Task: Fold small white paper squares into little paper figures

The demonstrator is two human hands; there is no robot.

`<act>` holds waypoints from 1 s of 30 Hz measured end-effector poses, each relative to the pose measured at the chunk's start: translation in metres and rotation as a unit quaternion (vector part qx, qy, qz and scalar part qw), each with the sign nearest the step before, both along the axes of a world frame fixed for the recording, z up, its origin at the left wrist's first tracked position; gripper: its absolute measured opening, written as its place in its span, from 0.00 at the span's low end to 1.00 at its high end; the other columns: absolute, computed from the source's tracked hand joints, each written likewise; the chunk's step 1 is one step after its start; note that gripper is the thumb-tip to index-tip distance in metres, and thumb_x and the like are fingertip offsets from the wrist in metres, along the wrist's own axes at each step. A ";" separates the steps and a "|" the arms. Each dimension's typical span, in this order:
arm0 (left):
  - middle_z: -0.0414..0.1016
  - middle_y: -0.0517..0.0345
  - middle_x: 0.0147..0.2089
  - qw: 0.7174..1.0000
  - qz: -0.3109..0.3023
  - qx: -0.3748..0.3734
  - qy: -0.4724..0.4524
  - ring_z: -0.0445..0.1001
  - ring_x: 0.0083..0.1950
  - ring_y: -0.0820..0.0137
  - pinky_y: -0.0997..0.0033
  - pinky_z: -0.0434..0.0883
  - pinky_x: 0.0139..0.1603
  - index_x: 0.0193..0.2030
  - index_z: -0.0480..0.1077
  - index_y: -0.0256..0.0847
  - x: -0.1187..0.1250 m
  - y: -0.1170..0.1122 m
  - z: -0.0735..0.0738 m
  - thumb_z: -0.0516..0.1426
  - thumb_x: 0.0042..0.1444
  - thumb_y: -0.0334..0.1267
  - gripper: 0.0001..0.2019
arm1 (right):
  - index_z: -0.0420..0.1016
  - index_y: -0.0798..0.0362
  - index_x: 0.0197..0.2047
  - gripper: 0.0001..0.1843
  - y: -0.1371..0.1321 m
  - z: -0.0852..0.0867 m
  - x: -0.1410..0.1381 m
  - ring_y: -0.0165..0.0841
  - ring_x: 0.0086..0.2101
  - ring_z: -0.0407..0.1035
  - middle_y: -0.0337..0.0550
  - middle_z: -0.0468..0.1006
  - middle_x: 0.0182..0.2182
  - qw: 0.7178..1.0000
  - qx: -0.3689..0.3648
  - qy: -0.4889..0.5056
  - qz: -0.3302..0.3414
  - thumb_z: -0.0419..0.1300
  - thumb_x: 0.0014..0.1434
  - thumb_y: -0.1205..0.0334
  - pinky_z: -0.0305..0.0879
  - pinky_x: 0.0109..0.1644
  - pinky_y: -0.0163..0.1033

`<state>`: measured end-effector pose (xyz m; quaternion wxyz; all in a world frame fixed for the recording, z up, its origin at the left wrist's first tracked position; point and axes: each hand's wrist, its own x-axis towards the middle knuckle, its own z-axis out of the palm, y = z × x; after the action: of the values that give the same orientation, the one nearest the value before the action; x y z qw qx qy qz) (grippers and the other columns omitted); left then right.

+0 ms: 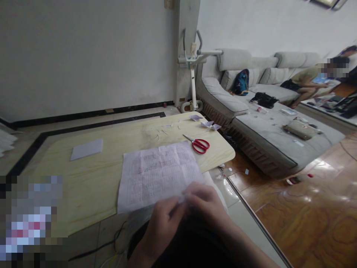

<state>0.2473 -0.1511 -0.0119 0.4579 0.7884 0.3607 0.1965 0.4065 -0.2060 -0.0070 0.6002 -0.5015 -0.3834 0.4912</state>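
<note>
My left hand point(166, 219) and my right hand point(203, 197) meet at the table's near edge, fingers closed together and blurred. Between their fingertips shows a small pale piece point(182, 199) that looks like paper, mostly hidden by the fingers. Just beyond them lies a large creased printed sheet point(158, 173), flat on the table. Red-handled scissors point(201, 145) rest beyond its right corner, blades pointing away to the left. Small folded paper pieces point(206, 124) sit at the far right end of the table. Thin paper strips point(158, 137) are scattered nearby.
A white stack of paper point(87, 149) lies on the left of the pale wooden table point(103, 186). To the right stands a grey sofa point(267, 137) with bags on it and a seated person point(306, 78). Exercise equipment point(192, 74) is behind; a cable point(111, 243) runs below.
</note>
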 end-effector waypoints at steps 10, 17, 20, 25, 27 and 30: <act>0.74 0.61 0.25 0.999 -0.011 -0.044 0.017 0.72 0.28 0.71 0.75 0.63 0.28 0.27 0.70 0.40 0.000 0.004 0.007 0.52 0.67 0.45 0.18 | 0.80 0.53 0.28 0.10 0.003 -0.001 -0.001 0.30 0.28 0.71 0.37 0.77 0.25 1.000 -0.004 0.009 0.009 0.70 0.54 0.56 0.68 0.33 0.34; 0.74 0.62 0.25 0.996 0.000 -0.086 0.013 0.71 0.28 0.71 0.76 0.63 0.27 0.28 0.71 0.40 0.003 0.004 0.008 0.53 0.66 0.48 0.18 | 0.80 0.53 0.26 0.09 0.003 -0.006 -0.003 0.29 0.26 0.70 0.36 0.77 0.23 0.999 0.005 0.022 -0.028 0.71 0.53 0.58 0.66 0.31 0.32; 0.73 0.63 0.26 0.994 0.016 -0.111 -0.006 0.72 0.29 0.70 0.76 0.65 0.28 0.29 0.71 0.40 0.005 0.003 0.010 0.54 0.64 0.47 0.16 | 0.80 0.53 0.25 0.08 0.004 -0.009 -0.004 0.28 0.26 0.70 0.36 0.77 0.23 0.998 0.008 0.020 -0.051 0.70 0.53 0.60 0.66 0.31 0.32; 0.74 0.63 0.27 0.992 0.035 -0.118 -0.040 0.74 0.30 0.70 0.75 0.68 0.31 0.29 0.70 0.41 0.006 0.001 0.009 0.53 0.64 0.43 0.13 | 0.79 0.53 0.23 0.10 0.005 -0.017 -0.006 0.28 0.26 0.67 0.35 0.74 0.22 0.994 -0.007 0.022 -0.104 0.70 0.54 0.60 0.64 0.32 0.31; 0.74 0.62 0.27 0.992 0.042 -0.103 -0.055 0.74 0.30 0.70 0.76 0.68 0.31 0.29 0.70 0.42 0.006 0.002 0.005 0.51 0.65 0.43 0.15 | 0.80 0.52 0.25 0.09 0.006 -0.019 -0.006 0.28 0.26 0.68 0.35 0.75 0.22 0.995 -0.020 0.023 -0.098 0.69 0.54 0.60 0.64 0.31 0.32; 0.72 0.63 0.25 0.994 0.046 -0.079 -0.056 0.73 0.29 0.70 0.76 0.68 0.30 0.28 0.69 0.42 0.004 0.004 0.002 0.51 0.65 0.44 0.16 | 0.80 0.53 0.28 0.07 0.007 -0.017 -0.006 0.29 0.26 0.68 0.35 0.76 0.23 0.997 -0.038 0.017 -0.058 0.69 0.54 0.59 0.64 0.31 0.32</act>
<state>0.2510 -0.1468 -0.0099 0.5288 0.7200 0.3849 0.2320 0.4004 -0.1987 -0.0243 0.6149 -0.5370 -0.3241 0.4780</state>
